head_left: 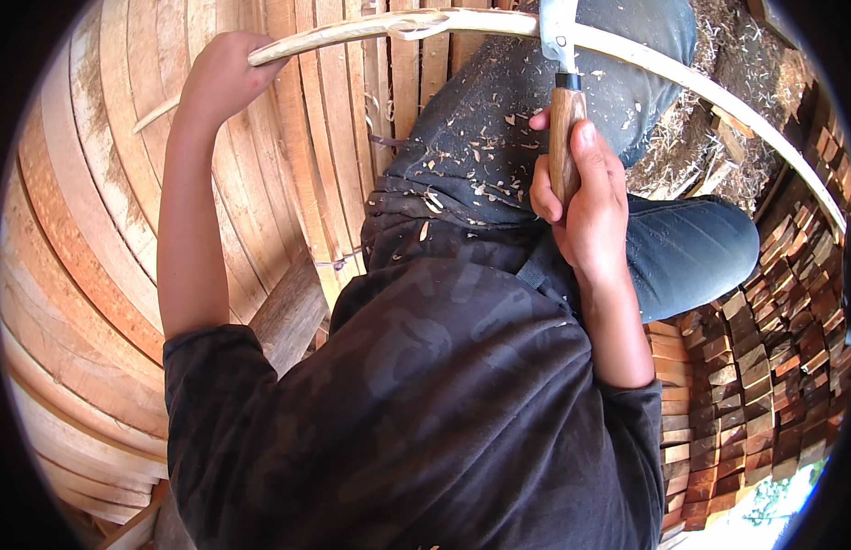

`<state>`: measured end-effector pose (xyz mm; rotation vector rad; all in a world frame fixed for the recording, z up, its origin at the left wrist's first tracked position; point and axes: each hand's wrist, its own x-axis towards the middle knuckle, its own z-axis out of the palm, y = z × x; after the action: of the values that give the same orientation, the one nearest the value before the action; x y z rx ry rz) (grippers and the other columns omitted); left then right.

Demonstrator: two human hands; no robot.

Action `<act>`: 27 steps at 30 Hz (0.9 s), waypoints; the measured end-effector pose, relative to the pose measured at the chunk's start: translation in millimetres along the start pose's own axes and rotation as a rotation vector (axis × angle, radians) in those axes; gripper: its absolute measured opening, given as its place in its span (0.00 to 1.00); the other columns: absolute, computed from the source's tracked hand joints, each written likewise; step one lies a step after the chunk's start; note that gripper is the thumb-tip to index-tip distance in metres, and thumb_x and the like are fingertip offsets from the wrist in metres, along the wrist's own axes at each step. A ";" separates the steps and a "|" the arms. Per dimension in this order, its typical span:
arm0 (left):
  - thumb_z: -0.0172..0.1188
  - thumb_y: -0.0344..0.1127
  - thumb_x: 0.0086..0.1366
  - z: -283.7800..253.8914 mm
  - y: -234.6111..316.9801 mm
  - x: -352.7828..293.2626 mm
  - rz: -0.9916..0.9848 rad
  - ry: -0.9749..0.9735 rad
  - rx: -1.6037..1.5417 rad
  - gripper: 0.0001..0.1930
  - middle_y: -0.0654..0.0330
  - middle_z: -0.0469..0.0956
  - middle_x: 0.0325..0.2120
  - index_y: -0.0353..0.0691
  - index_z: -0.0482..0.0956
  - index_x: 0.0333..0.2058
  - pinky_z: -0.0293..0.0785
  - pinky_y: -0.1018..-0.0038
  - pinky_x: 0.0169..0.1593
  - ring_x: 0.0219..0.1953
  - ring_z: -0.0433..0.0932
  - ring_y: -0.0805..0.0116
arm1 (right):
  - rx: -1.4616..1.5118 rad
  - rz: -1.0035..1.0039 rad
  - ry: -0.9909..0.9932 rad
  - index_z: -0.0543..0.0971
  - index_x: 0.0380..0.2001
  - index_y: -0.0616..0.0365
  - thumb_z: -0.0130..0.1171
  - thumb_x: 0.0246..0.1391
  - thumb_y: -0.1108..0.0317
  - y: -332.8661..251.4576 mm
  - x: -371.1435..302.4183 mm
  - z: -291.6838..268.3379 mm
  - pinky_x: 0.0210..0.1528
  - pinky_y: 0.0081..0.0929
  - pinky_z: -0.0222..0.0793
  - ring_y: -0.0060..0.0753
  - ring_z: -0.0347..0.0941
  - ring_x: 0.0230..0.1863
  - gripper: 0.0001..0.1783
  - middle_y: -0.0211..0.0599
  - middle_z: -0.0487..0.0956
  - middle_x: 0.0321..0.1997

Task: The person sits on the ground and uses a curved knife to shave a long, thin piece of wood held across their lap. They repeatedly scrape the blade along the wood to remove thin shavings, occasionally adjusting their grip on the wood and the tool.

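A long, pale wooden stick (343, 34) crosses the top of the view, bending with the lens toward the far right. My left hand (228, 81) is closed around it near its left end, with a thin tip showing beyond the wrist. My right hand (592, 188) grips a knife by its brown wooden handle (567, 137), thumb along the side. The knife's broad metal blade (558, 32) lies across the stick, over my leg; whether it is cutting in cannot be told. A partly lifted shaving (414, 29) curls on the stick between my hands.
Wood shavings (485, 191) dot my dark trousers. More litter the ground (691, 137) at the upper right. Long planks (123, 238) line the left side. Stacked wood pieces (765, 357) rise at the right. A thick timber (292, 312) slants beside my left arm.
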<state>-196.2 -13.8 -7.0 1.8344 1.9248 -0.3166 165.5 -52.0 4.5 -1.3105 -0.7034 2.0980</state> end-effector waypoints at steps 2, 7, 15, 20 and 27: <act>0.61 0.44 0.57 4.2 -3.3 3.4 0.038 0.031 0.002 0.16 0.51 0.70 0.14 0.35 0.78 0.21 0.63 0.64 0.25 0.17 0.66 0.57 | -0.264 0.025 -0.060 0.73 0.40 0.62 0.41 0.67 0.55 1.3 -1.6 10.1 0.18 0.18 0.54 0.15 0.59 0.15 0.20 0.25 0.64 0.14; 0.61 0.44 0.58 3.3 -2.2 2.9 0.033 0.052 -0.013 0.17 0.51 0.69 0.15 0.34 0.77 0.20 0.63 0.64 0.25 0.18 0.67 0.56 | -0.150 0.083 -0.204 0.73 0.38 0.62 0.41 0.67 0.53 6.1 0.2 15.8 0.17 0.18 0.52 0.15 0.57 0.13 0.22 0.26 0.63 0.14; 0.60 0.43 0.58 1.6 2.4 3.0 0.057 0.052 0.011 0.16 0.51 0.69 0.14 0.35 0.77 0.20 0.63 0.65 0.25 0.17 0.67 0.56 | 0.332 0.066 -0.119 0.70 0.43 0.61 0.33 0.68 0.48 -3.8 2.8 -4.9 0.15 0.18 0.47 0.15 0.49 0.09 0.26 0.23 0.60 0.09; 0.60 0.42 0.58 -0.8 3.6 3.5 0.012 -0.009 0.025 0.15 0.52 0.71 0.15 0.36 0.78 0.21 0.63 0.65 0.25 0.17 0.67 0.57 | -0.334 0.103 -0.148 0.74 0.39 0.65 0.47 0.66 0.58 2.6 -9.8 19.6 0.22 0.20 0.59 0.14 0.62 0.19 0.17 0.24 0.65 0.18; 0.61 0.42 0.58 -0.3 -0.3 2.8 0.003 -0.005 0.035 0.15 0.52 0.71 0.15 0.36 0.79 0.22 0.63 0.64 0.25 0.17 0.67 0.57 | -0.485 0.005 -0.053 0.73 0.44 0.66 0.46 0.66 0.61 -1.9 -5.7 10.7 0.20 0.18 0.56 0.14 0.60 0.17 0.17 0.24 0.66 0.16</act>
<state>-196.5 -11.3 -8.1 1.8563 1.9247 -0.3560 158.1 -56.1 13.4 -1.5032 -1.2923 2.0438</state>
